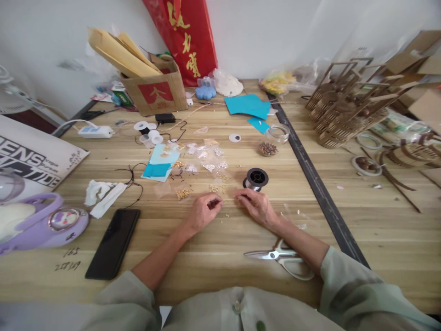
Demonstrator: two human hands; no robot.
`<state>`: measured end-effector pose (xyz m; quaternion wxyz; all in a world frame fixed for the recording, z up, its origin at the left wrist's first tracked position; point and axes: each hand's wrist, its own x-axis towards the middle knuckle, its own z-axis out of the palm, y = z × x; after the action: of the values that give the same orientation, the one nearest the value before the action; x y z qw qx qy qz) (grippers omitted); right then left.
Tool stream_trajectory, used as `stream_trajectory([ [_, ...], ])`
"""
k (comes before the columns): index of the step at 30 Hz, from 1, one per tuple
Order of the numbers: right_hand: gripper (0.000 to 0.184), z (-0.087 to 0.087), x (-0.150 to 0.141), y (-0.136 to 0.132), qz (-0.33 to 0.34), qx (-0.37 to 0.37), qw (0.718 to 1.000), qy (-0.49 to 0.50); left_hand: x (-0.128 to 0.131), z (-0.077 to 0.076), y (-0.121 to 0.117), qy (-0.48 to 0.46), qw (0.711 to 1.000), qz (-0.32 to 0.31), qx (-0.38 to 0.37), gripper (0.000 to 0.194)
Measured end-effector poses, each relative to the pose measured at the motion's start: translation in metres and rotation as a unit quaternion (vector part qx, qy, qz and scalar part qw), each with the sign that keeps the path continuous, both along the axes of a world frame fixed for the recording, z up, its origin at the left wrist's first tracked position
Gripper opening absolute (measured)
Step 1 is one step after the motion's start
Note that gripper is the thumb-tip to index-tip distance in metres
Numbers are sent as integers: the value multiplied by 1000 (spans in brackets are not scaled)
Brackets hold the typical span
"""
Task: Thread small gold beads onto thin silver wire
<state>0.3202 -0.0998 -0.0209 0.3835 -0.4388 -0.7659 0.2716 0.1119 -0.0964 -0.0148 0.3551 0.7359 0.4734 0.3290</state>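
Over the middle of the table, my left hand (206,210) has thumb and forefinger pinched together; a tiny gold bit shows at the tips, too small to name. My right hand (257,207) is pinched too, a short gap away, and whatever it holds is too small to make out. Just behind the right hand stands a black spool of thin clear line (255,179). Several small gold beads (227,215) lie between and below the hands. More gold beads (214,188) sit in a loose heap behind them, and another pile of gold beads (183,194) lies left of my left hand.
White-handled scissors (275,254) lie under my right forearm, and a black phone (113,243) is at the left. Small bags of beads (210,158), a blue card (160,162) and a jar of dark beads (268,148) stand further back. Bamboo baskets (341,110) crowd the right.
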Motion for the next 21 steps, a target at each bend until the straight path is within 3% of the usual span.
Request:
stream_trajectory([
  [7,13,2,1,3,17,67,998,-13,-1,-1,1,5,1000,6,-6,13],
  [21,13,-2,1,3,0,72,997,-29,-8,-3,8,-49,995,37,-73,15],
])
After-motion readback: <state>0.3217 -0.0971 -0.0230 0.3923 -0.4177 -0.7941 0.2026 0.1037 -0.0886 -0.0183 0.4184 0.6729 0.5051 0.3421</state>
